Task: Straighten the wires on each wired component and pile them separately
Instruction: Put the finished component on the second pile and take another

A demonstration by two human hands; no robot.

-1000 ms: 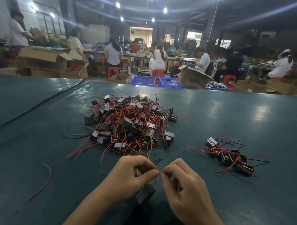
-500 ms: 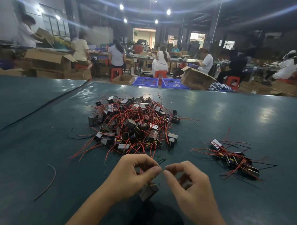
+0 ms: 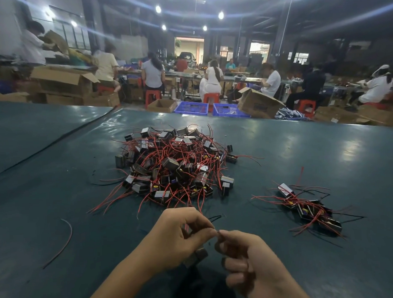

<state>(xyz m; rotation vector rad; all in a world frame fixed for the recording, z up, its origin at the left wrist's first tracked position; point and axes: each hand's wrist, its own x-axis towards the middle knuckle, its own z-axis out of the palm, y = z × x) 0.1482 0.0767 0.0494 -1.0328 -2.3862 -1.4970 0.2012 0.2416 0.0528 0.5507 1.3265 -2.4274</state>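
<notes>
— Hands doing what?
— The left hand [image 3: 179, 237] grips a small component [image 3: 197, 257] just above the table [image 3: 58, 200]; the right hand [image 3: 252, 259] pinches its wire, hidden between fingertips.
— Piles?
— The big pile [image 3: 173, 165] lies ahead, the small pile [image 3: 310, 209] to the right.

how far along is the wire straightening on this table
Early on. Done: only a few components lie in the small pile on the right. In hand: the left hand and right hand pinch the wire of one component. To do: the big tangled pile, far larger.
</notes>
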